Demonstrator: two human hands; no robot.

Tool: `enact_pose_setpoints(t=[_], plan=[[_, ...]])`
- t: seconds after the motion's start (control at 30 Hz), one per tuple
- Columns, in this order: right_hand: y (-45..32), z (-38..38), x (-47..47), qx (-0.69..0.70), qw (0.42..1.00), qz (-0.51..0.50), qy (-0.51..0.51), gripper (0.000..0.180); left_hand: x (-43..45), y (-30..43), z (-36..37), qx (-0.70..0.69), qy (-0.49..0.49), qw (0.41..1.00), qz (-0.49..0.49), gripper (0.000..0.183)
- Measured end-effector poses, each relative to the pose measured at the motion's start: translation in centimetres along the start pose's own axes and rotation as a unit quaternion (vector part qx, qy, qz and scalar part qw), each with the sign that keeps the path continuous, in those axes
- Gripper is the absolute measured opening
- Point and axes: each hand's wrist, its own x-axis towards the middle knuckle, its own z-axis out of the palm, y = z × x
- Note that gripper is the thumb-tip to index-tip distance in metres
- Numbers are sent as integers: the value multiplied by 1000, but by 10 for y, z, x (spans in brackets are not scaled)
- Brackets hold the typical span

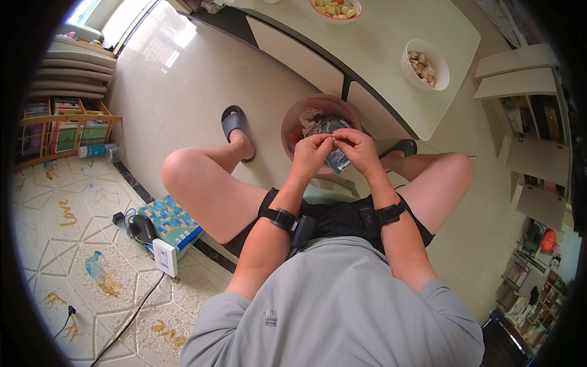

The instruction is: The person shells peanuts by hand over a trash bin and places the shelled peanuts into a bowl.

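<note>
My left hand [313, 154] and my right hand [357, 149] meet at the fingertips above a pink plastic bin [293, 114]. Both pinch one small pale thing between them, mostly hidden by the fingers; it may be a garlic clove. Below the hands, the bin holds crumpled pale scraps [311, 120] and a dark printed wrapper [338, 161]. On the table at the upper right stands a white bowl [440, 75] with garlic cloves [422, 69], some with skin on. Farther left, a red-rimmed bowl [334, 18] contains smooth, pale yellow cloves [341, 10].
The pale tabletop [380, 41] has drawers beneath, close beyond the bin. My bare knees spread on both sides. At the left are a patterned box [172, 220], a white router-like device [165, 258], a black cable [133, 316] and a low bookshelf [69, 117].
</note>
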Motion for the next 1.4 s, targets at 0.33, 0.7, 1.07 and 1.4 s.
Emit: enact_pose_setpoints(t=[0.33,0.7,1.07,1.4], plan=[[1,-1,0,10,1000,18,-4,13,-1,-3,2,2,7,1000,9,22],[4,-1,-1,7,999,48,-12,15,0,1,0,34,9,999,2,21],[8,-5,0,-35,999,3,-21,15,-3,14,-3,239,7,960,145,16],[12,0,-2,129,988,86,-2,23,-4,16,3,236,94,956,145,14]])
